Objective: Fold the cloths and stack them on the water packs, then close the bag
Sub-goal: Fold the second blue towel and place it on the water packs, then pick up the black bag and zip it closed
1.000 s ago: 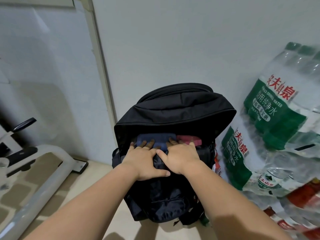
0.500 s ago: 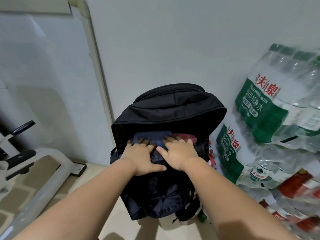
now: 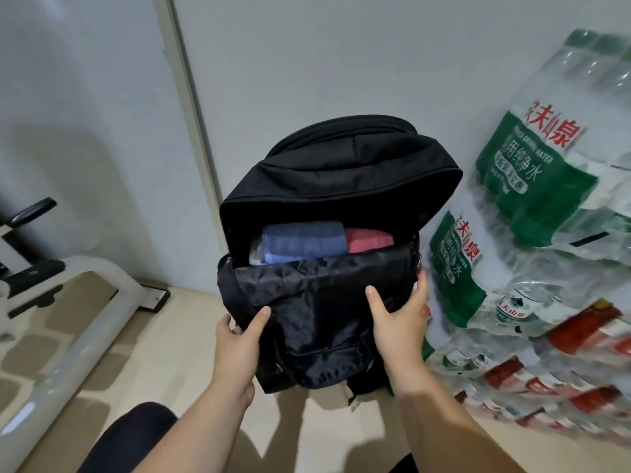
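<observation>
Plain grey wall [image 3: 341, 63] and a beige floor [image 3: 170, 336], so nothing fancy. The black bag [image 3: 324, 319] stands on the floor right at the foot of the wall, with the shrink-wrapped water packs [image 3: 532, 206] piled along its right side and touching it, and the white frame of some exercise machine [image 3: 85, 278] off toward the floor's left edge. The bag's mouth is wide open and the top flap [image 3: 341, 179] arches over it. Inside, near the rim, a blue cloth [image 3: 304, 242] sits beside a red cloth [image 3: 368, 241], with a pale cloth [image 3: 256, 254] peeking out at the blue one's left end. All three look folded to me. The left hand [image 3: 235, 339] grips the bag's left side with its thumb [image 3: 257, 320] flat on the front panel and the other fingers curled round behind, mostly hidden. The right hand [image 3: 399, 322] does the same on the right side, thumb on the front and fingers wrapped round the side seam. What the cloths are resting on down in there can't be seen. If it's water packs, then my read is the stacking's done and we're at the closing step, with both hands just steadying the bag. Next move needs the flap pulled forward over the cloths and a zip pull found, and I can't spot one from here. One hand should probably stay on the bag so it doesn't tip.
</observation>
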